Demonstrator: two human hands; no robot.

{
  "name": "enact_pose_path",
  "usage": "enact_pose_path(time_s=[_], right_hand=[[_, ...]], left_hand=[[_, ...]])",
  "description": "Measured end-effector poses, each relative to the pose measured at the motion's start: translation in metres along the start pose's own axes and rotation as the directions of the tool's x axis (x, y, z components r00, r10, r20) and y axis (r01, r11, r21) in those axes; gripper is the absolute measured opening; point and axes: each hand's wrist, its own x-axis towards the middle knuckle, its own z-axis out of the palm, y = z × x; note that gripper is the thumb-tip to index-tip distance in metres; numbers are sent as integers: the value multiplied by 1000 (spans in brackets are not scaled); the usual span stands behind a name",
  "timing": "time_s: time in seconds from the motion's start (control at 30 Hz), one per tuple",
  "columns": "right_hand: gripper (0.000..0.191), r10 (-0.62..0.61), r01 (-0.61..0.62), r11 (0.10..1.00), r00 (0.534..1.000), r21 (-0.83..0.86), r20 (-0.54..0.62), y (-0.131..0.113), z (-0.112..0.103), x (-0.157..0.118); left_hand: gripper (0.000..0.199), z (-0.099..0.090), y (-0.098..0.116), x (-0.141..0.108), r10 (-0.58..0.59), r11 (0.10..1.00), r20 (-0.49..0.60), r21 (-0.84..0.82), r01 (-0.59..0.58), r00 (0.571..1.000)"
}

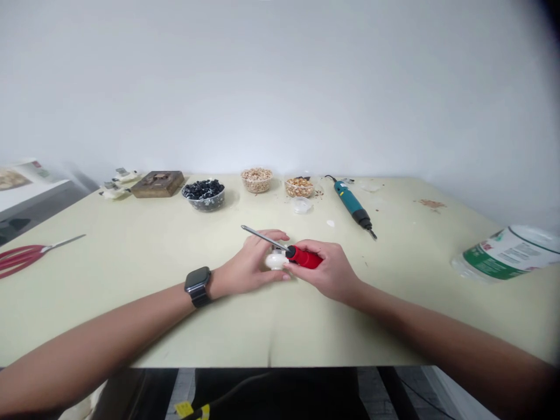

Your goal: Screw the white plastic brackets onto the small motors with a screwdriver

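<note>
My left hand rests low over the pale table and grips a small white rounded object, which is partly hidden by my fingers. My right hand is closed around a red-handled screwdriver. Its thin metal shaft runs up and left across my left hand, with the tip beyond my knuckles. The two hands nearly meet around the white object. A black smartwatch sits on my left wrist.
The pale green tabletop holds a row at the back: a wooden block, a bowl of dark beads, a bowl of grains, a cup of nuts. A teal electric screwdriver lies right, a green-labelled bottle further right, red-handled scissors left.
</note>
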Motion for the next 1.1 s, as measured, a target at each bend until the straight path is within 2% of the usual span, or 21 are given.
enact_pose_path(time_s=[0.07,0.13,0.23,0.3,0.53,0.8,0.93,1.1], right_hand=[[24,32,-32,999,999,20,14,-1,-2,1],[25,82,-83,996,996,35,20,-3,-5,2],[28,163,-165,983,986,80,31,-6,-8,3],[29,199,-204,972,978,117,57,-9,-11,4],[31,280,-305,929,950,209,142,-10,-14,4],[20,248,-282,936,953,211,173,-7,-13,5],[20,220,-249,953,961,172,170,-8,-14,4],[22,249,-294,935,943,200,223,-9,-15,4]], left_hand=[[54,1,-4,-1,-40,998,64,-48,43,997],[47,3,-5,-2,-63,995,58,-77,68,996],[46,7,-2,-2,33,998,-38,-52,-35,999],[43,8,-1,-3,109,994,-61,-3,-110,992],[35,8,0,-7,185,959,35,213,-188,982],[36,10,-4,-9,275,846,110,444,-295,955],[37,10,-6,-8,304,814,138,477,-332,943],[37,9,-7,-7,350,810,139,452,-374,926]])
